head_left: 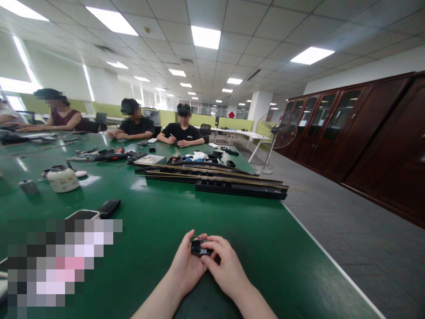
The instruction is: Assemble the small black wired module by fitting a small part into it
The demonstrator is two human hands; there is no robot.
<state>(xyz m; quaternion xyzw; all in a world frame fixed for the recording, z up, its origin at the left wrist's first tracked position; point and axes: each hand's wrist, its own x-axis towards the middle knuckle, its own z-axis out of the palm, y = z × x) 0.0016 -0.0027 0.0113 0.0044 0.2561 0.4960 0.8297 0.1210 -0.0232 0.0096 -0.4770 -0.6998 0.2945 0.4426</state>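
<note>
A small black plastic part (pixel 196 247) with a hollow in it is held between my two hands, just above the green tabletop (pixel 159 230). My left hand (pixel 188 261) cradles it from the left, palm up, with the thumb along its near side. From the right, the fingers of my right hand (pixel 226 261) close over its right end. Fingers cover part of it, so I cannot make out its exact kind. A thin dark strand shows at its upper edge.
Long black rails (pixel 242 191) and thin brass-coloured rods (pixel 212 176) lie across the table ahead. A white jar (pixel 63 179) and a black case (pixel 110 208) stand to the left. Several people sit at the far side. The table's right edge runs beside me; a fan (pixel 274 135) stands beyond.
</note>
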